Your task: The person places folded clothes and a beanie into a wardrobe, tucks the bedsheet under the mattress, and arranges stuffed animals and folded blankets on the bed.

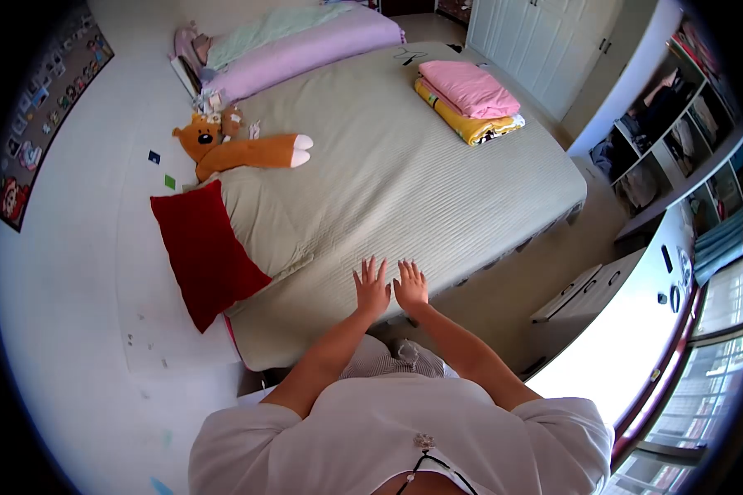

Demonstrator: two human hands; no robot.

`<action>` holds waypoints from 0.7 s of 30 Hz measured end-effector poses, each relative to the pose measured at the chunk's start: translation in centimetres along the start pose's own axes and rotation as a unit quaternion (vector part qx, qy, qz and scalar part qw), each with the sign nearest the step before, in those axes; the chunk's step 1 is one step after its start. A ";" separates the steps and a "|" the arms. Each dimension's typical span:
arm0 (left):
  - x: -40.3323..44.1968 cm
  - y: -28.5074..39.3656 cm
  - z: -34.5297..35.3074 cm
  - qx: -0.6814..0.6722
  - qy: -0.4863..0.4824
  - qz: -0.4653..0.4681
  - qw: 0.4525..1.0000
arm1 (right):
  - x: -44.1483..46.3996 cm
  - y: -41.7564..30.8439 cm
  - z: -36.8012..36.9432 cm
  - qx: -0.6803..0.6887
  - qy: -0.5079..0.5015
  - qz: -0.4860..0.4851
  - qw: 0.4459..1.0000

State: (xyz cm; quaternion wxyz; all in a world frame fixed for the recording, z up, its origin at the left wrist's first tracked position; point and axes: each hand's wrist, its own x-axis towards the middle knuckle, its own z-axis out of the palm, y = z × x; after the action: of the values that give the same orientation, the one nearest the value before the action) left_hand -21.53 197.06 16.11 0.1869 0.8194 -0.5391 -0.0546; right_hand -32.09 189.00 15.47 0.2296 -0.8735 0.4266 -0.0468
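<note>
Lying beneath left grip (373,292) and right grip (411,290): bedspread (421,194).

Daylight comes through the window (702,404) at lower right, burning much of the desktop (611,342) beside it to flat white glare. Softer light spreads over the bed (371,198), while the floor (495,330) between bed and desktop and the recesses of the shelving (667,161) lie in shade. Wide-angle distortion bows straight edges near the rim — black fills the corners — yet the left hand (372,293) and right hand (411,290) show without motion blur.
</note>
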 end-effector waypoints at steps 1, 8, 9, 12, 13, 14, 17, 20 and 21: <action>0.4 0.5 0.0 0.003 -0.007 0.014 1.000 | -0.1 0.6 -0.2 0.008 0.006 0.012 1.000; 3.6 0.6 1.0 0.010 -0.076 0.037 0.996 | 1.3 2.6 0.9 0.052 0.061 0.066 0.995; 3.8 0.4 1.2 0.011 -0.081 0.037 0.996 | 1.6 2.7 1.3 0.061 0.071 0.074 0.993; 4.5 0.3 1.9 0.020 -0.115 0.026 0.993 | 2.8 3.7 2.0 0.118 0.054 0.121 0.984; 4.3 0.2 2.2 0.024 -0.138 0.019 0.990 | 3.1 4.4 2.8 0.142 0.036 0.146 0.978; 4.3 -0.1 2.9 0.032 -0.146 0.018 0.989 | 3.3 5.3 3.7 0.173 0.047 0.152 0.972; 4.7 0.0 4.4 0.031 -0.160 -0.003 0.987 | 4.8 9.3 6.8 0.261 0.017 0.252 0.932; 4.5 -0.3 7.0 0.010 -0.151 -0.043 0.988 | 5.7 12.4 6.3 0.269 -0.052 0.299 0.914; 4.7 -0.5 8.6 -0.014 -0.152 -0.070 0.986 | 6.1 13.8 6.4 0.272 -0.065 0.318 0.906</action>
State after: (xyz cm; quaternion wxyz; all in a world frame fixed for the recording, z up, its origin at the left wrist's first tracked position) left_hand -21.62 190.82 8.50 0.1099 0.8344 -0.5022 -0.1989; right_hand -36.48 179.33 3.00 0.4882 -0.5967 0.6363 -0.0285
